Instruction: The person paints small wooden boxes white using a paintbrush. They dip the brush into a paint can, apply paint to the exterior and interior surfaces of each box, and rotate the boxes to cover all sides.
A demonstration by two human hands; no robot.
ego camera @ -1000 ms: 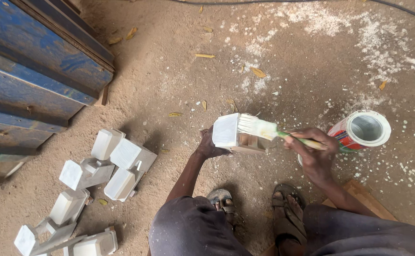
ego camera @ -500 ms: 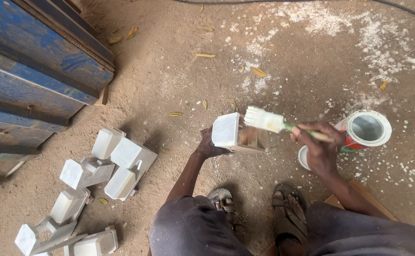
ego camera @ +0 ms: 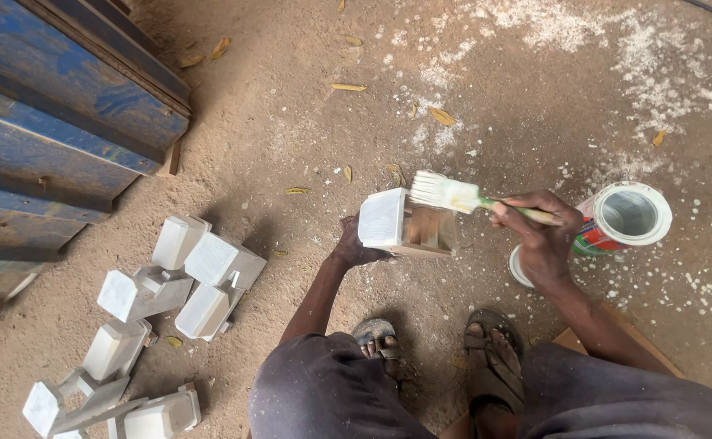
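The left hand [ego camera: 354, 244] grips a wooden block [ego camera: 404, 223] from below. The right hand [ego camera: 543, 232] closes around a paintbrush [ego camera: 453, 195], bristles at the block's top. A paint can [ego camera: 628, 215] stands at 3 o'clock, just beside the right hand.

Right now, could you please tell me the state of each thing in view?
Wooden block: partly painted white, one side bare, held off the ground by left hand.
Paintbrush: bristles white with paint, gripped by right hand.
Paint can: open.
Lid: off, on ground.
Piled blocks: painted white.
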